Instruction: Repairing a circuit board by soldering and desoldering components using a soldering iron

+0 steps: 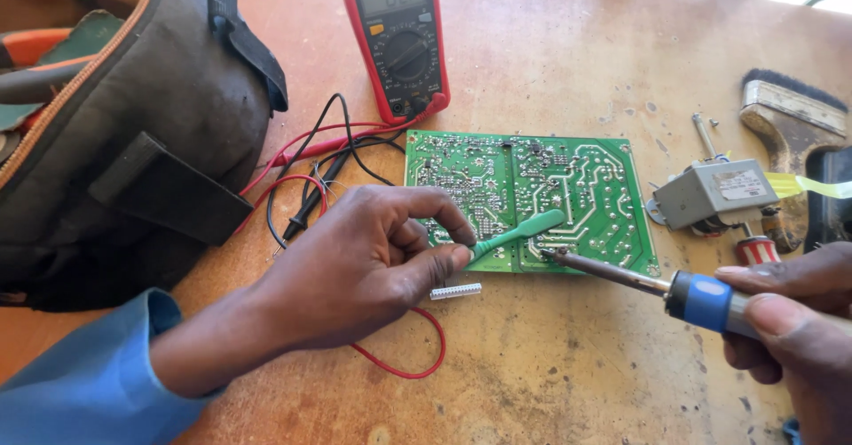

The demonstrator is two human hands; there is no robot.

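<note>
Green circuit board (532, 198) lies flat, solder side up, on the worn brown desk (550, 46); all places below are given from it.

Left hand (373, 259) at the board's near-left corner, fingers (444, 210) pinched closed around a slim green tool (519, 232) whose flat tip rests over the board's middle. The tool's rear end is hidden inside the grip.

Right hand (794, 316) off the board's near-right corner, cut by the frame edge, fingers wrapped on the blue-collared handle of a soldering iron (639, 276). Its tip seems to touch the board's near edge, though contact is hard to confirm.

Behind the board: red multimeter (395, 41) with tangled leads. Left: dark tool bag (133, 143), partly out of frame. Right: grey metal component (714, 192) and a brush (790, 117).
</note>
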